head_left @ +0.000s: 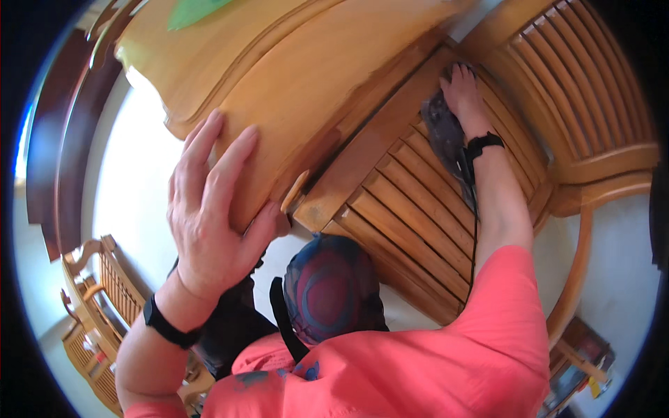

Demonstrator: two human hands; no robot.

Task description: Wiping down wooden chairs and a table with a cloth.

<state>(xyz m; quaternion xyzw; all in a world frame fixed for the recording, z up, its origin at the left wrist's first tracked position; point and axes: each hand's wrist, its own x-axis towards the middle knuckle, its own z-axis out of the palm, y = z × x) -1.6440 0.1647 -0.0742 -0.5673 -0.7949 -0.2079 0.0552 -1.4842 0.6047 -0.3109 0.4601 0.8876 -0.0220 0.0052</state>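
Observation:
My left hand (216, 191) rests on the edge of a smooth wooden panel (327, 83) with a curved, moulded border. Its fingers are stretched and spread over the wood, the thumb lying lower along the edge. On the right, my right hand (463, 92) reaches far out over a slatted wooden seat (411, 195), its fingers bent over a dark grey cloth (442, 129). The cloth hangs down from that hand across the slats, beside my wrist. Part of the fingertips is hidden by the hand itself.
A slatted wooden backrest (578, 76) rises at the far right, with a curved armrest leg (575, 272) below. Something translucent green (198, 10) lies on the panel. Another slatted wooden chair (115, 279) stands at the left. My knee in patterned fabric (333, 289) is near the seat.

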